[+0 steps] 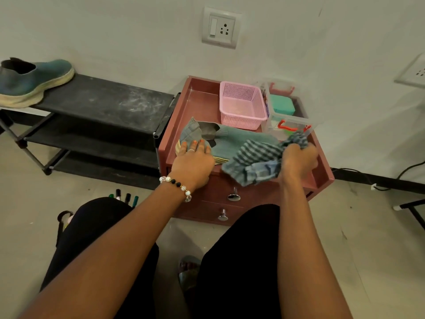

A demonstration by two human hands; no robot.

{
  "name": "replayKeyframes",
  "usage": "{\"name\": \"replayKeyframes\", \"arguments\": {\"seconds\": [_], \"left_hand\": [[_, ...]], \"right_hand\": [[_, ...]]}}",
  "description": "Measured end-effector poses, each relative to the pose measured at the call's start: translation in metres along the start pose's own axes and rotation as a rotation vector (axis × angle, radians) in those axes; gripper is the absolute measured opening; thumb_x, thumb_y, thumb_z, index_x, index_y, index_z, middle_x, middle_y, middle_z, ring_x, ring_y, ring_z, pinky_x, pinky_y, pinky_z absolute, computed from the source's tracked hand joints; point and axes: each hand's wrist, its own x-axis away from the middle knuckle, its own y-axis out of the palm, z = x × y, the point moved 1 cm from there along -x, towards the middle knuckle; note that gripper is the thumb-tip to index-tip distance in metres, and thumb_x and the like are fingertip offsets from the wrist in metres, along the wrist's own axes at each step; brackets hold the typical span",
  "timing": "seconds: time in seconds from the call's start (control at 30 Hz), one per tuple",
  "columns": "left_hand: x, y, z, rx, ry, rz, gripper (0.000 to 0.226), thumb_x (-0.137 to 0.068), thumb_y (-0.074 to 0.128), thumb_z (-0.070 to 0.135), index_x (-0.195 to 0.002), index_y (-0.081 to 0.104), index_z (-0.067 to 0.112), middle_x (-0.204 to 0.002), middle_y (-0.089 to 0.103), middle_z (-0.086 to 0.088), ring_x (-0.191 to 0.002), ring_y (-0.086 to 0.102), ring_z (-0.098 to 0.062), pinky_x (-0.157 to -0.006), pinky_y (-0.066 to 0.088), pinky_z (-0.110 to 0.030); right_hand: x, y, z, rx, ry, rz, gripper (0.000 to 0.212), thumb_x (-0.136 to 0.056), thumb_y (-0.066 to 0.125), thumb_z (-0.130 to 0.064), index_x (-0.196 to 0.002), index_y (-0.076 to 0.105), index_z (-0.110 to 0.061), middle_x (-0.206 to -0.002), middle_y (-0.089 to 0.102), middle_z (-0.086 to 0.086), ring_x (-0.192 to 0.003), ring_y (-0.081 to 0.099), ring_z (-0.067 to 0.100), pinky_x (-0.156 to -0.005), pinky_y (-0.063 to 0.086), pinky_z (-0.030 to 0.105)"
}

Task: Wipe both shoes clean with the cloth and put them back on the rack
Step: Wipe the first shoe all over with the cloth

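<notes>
A teal shoe (232, 139) with a pale sole lies on top of the reddish drawer cabinet (200, 104). My left hand (193, 162) holds it at the heel, fingers curled over its collar. My right hand (297, 160) grips a blue and grey checked cloth (255, 160) bunched against the shoe's toe end, which the cloth hides. The other teal shoe (34, 81) stands on the top shelf of the black rack (108, 104) at the left.
A pink basket (241, 107) and a clear box (287, 116) with a green item sit at the back of the cabinet top. Several markers (126, 195) lie on the floor by my left knee. A black cable (377, 178) runs along the wall at right.
</notes>
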Motion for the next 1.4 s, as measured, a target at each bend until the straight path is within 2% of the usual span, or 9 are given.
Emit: {"name": "replayKeyframes", "arguments": {"seconds": [0.1,0.23,0.37,0.43,0.57,0.7,0.93,1.2,1.4], "left_hand": [[-0.002,-0.001,-0.002,-0.018,0.048,0.032,0.068,-0.095,0.046,0.012,-0.151,0.009,-0.001,-0.159,0.006,-0.019,-0.148,0.005,-0.030,-0.119,0.007,-0.049],[-0.002,0.008,-0.003,0.026,0.048,-0.091,0.076,-0.095,0.043,0.008,-0.151,-0.009,0.003,-0.159,-0.015,-0.015,-0.147,-0.010,-0.027,-0.118,0.002,-0.044],[-0.003,0.010,-0.002,0.079,0.039,-0.127,0.081,-0.094,0.044,0.006,-0.150,-0.014,0.004,-0.157,-0.021,-0.015,-0.146,-0.015,-0.028,-0.118,0.000,-0.042],[-0.003,0.009,-0.002,0.102,0.037,-0.151,0.084,-0.092,0.046,0.006,-0.150,-0.015,0.004,-0.157,-0.023,-0.015,-0.146,-0.017,-0.028,-0.119,0.000,-0.042],[-0.003,0.007,-0.001,0.135,0.032,-0.175,0.085,-0.090,0.045,0.004,-0.150,-0.016,0.003,-0.156,-0.024,-0.014,-0.145,-0.019,-0.028,-0.118,0.001,-0.041],[-0.001,0.008,0.000,0.131,0.024,-0.156,0.084,-0.090,0.043,0.000,-0.150,-0.016,0.005,-0.156,-0.025,-0.012,-0.145,-0.019,-0.026,-0.118,0.002,-0.041],[-0.001,0.007,-0.005,0.131,0.038,-0.177,0.086,-0.089,0.044,-0.001,-0.150,-0.017,0.008,-0.156,-0.027,-0.010,-0.145,-0.020,-0.025,-0.118,0.001,-0.042],[-0.004,0.003,-0.003,0.156,0.026,-0.240,0.088,-0.088,0.045,0.001,-0.149,-0.018,0.006,-0.156,-0.028,-0.010,-0.145,-0.021,-0.026,-0.119,0.005,-0.043],[-0.002,0.007,-0.004,0.148,0.024,-0.197,0.087,-0.089,0.043,-0.003,-0.150,-0.017,0.008,-0.156,-0.027,-0.009,-0.145,-0.021,-0.025,-0.118,0.001,-0.044]], "right_hand": [[-0.018,0.002,0.007,0.135,-0.108,0.050,0.027,-0.091,0.051,-0.009,-0.118,0.054,-0.006,-0.118,0.057,0.010,-0.111,0.055,0.025,-0.086,0.044,0.029],[-0.011,0.028,0.022,0.656,-0.322,-0.373,0.049,-0.089,0.056,-0.011,-0.134,0.040,-0.005,-0.139,0.039,0.018,-0.128,0.038,0.036,-0.105,0.035,0.044],[0.008,0.038,0.025,0.990,-0.251,-0.634,0.066,-0.092,0.049,-0.008,-0.148,0.016,-0.006,-0.159,-0.004,0.013,-0.142,0.012,0.043,-0.110,0.023,0.062],[0.017,0.038,0.023,1.068,-0.343,-0.648,0.053,-0.091,0.048,-0.005,-0.142,0.032,0.000,-0.156,0.005,0.020,-0.138,0.021,0.045,-0.109,0.030,0.058],[0.043,0.040,0.025,1.150,-0.608,-0.746,0.031,-0.090,0.052,-0.005,-0.121,0.055,0.000,-0.132,0.047,0.021,-0.124,0.043,0.037,-0.105,0.038,0.048],[0.038,0.031,0.026,1.216,-0.732,-0.641,0.029,-0.092,0.044,-0.005,-0.119,0.057,-0.004,-0.122,0.058,0.015,-0.118,0.048,0.035,-0.095,0.042,0.041],[0.003,0.027,0.024,1.330,-0.564,-0.420,0.046,-0.094,0.034,-0.010,-0.139,0.039,-0.008,-0.146,0.036,0.009,-0.131,0.029,0.033,-0.101,0.031,0.045],[0.038,0.048,0.033,1.218,-0.699,-0.722,0.030,-0.089,0.045,-0.008,-0.116,0.058,-0.010,-0.113,0.061,0.013,-0.116,0.049,0.033,-0.092,0.039,0.039],[0.012,0.027,0.021,1.349,-0.653,-0.416,0.037,-0.090,0.041,-0.008,-0.120,0.060,-0.013,-0.131,0.053,0.007,-0.129,0.031,0.034,-0.101,0.029,0.041]]}}
